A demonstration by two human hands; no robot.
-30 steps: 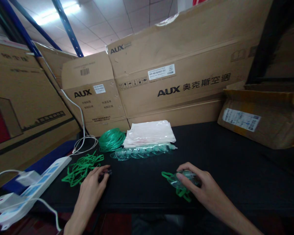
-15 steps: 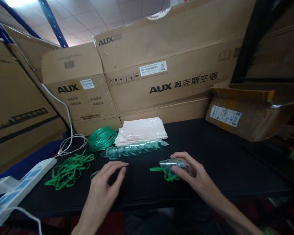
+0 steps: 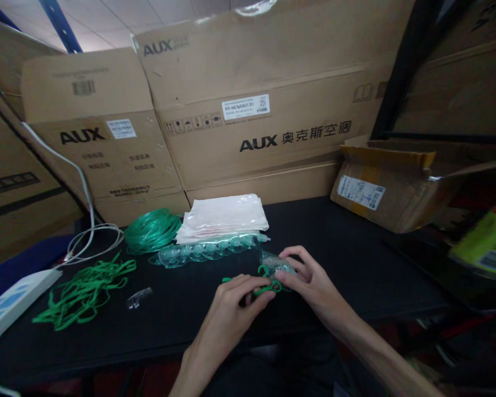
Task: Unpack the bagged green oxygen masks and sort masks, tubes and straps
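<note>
My right hand (image 3: pixel 310 278) grips a clear plastic mask (image 3: pixel 275 263) over the black table (image 3: pixel 355 259). My left hand (image 3: pixel 235 300) pinches the green elastic strap (image 3: pixel 264 288) that hangs from the mask. Both hands meet near the table's front middle. Just behind them lies a row of nested clear masks (image 3: pixel 206 251). A small clear plastic piece (image 3: pixel 139 298) lies alone on the table to the left of my hands.
A stack of white plastic bags (image 3: pixel 225 216) and a coil of green tubing (image 3: pixel 152 230) sit at the back. Loose green straps (image 3: pixel 80 286) lie left, beside a white power strip (image 3: pixel 12 303). Cardboard boxes (image 3: pixel 256 110) wall the back; an open box (image 3: pixel 392 182) is right.
My left hand left the small clear piece on the table and moved right to the mask's strap. My right hand lifted the mask slightly. The view swung to the right.
</note>
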